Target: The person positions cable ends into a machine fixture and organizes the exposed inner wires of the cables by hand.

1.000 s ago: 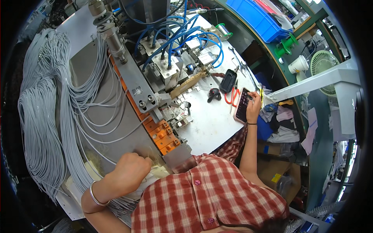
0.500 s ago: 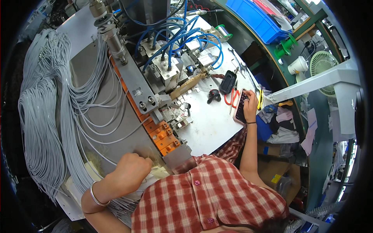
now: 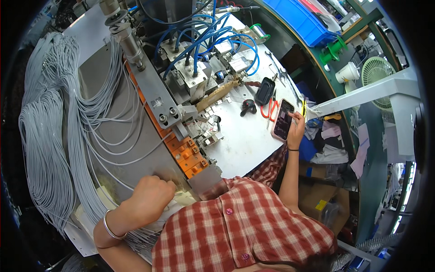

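My right hand (image 3: 296,131) is at a smartphone (image 3: 282,119) that lies on the white work surface. A fingertip touches the right side of its lit screen; the other fingers are partly curled and do not grip it. My left hand (image 3: 152,198) rests as a loose fist at the near edge of the metal bench. Nothing shows in it, and its fingertips are partly hidden. Near this fist are grey cables (image 3: 86,204) and an orange fixture block (image 3: 186,156).
Blue air tubes run over a metal machine (image 3: 190,77). Red-handled pliers (image 3: 270,109), a black tray (image 3: 265,92) and wrenches (image 3: 277,65) lie beyond the phone. A large bundle of grey cables (image 3: 45,136) covers the left side. A white arm (image 3: 362,97) crosses at right.
My right hand has drawn back to the right across the phone, uncovering more of its screen, whose display looks different. My left hand stays a fist in nearly the same place.
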Demonstrator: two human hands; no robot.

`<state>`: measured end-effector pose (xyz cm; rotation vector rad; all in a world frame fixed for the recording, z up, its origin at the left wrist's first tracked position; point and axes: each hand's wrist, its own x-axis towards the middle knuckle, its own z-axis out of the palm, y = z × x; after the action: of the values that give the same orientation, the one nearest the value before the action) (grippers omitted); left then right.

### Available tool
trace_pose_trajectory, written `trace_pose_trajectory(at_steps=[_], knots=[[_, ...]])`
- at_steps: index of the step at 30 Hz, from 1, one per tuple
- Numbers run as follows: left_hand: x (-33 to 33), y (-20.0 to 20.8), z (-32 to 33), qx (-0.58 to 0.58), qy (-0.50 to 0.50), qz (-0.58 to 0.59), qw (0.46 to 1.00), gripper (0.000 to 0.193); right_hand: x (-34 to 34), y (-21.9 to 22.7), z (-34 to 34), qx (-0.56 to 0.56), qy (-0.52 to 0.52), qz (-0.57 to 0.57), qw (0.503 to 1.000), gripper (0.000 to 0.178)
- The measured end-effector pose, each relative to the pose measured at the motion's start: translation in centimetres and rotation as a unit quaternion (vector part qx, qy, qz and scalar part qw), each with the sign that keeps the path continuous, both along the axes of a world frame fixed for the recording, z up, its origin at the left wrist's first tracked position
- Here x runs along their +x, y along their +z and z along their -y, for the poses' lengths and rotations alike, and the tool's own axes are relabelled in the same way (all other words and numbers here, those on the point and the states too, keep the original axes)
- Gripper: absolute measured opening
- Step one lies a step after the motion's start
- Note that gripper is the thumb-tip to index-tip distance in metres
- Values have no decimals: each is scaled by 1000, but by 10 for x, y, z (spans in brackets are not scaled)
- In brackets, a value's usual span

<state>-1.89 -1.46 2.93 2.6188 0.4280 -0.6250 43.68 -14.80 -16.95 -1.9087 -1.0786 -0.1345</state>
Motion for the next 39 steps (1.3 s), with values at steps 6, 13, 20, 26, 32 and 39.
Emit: trace_pose_trajectory(at_steps=[6,13,20,26,32,39], knots=[[0,-2,0,2,-6,1,1000,15,-5,1,7,18,0,-16,1000,34],[-2,-4,2,12,2,8,1000,13,-9,17,-14,36,19,-40,998,31],[-2,-6,-1,9,-2,11,1000,16,0,19,-21,19,22,11,1000,32],[-1,-5,0,3,4,1,1000,18,6,10,-33,1,33,17,999,32],[-1,-7,0,-3,8,9,1000,19,9,11,-33,-9,-9,65,998,34],[3,9,-1,18,36,52,998,17,-12,45,-26,61,-7,-29,998,25]])
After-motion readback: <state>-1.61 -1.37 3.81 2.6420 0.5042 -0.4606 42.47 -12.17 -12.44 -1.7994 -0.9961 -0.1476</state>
